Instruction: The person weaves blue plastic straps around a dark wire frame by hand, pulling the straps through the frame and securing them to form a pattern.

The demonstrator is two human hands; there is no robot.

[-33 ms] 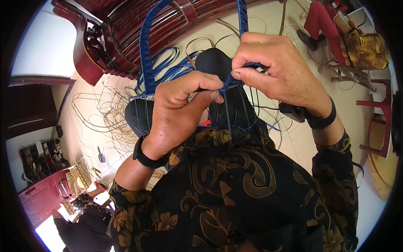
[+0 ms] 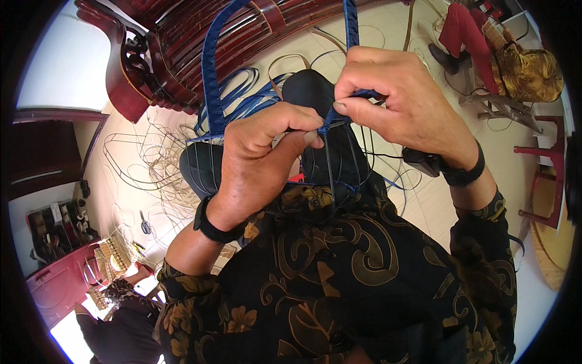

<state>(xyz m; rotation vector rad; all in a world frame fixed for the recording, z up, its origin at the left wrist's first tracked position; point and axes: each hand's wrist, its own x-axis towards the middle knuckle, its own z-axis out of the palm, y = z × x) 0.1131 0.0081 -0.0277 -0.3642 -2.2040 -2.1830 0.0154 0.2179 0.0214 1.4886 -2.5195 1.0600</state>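
On my lap stands a frame of thin dark rods, its upper edge and tall loop wrapped in blue strip (image 2: 210,79). My left hand (image 2: 254,158) is closed, thumb and forefinger pinching the blue-wrapped edge above one of the rods (image 2: 329,161). Just right of it, my right hand (image 2: 403,103) is also closed, thumb against forefinger on the same blue strip. The fingertips of the two hands almost meet. My left palm hides part of the frame, and the strip's loose end cannot be made out.
Loops of blue strip (image 2: 239,91) lie beyond my knees, before a dark red wooden bench (image 2: 163,67). Pale tangled strands (image 2: 160,155) and scissors (image 2: 145,224) are on the floor at left. Other people sit at upper right (image 2: 464,36) and lower left (image 2: 124,327). A red stool (image 2: 555,164) stands at right.
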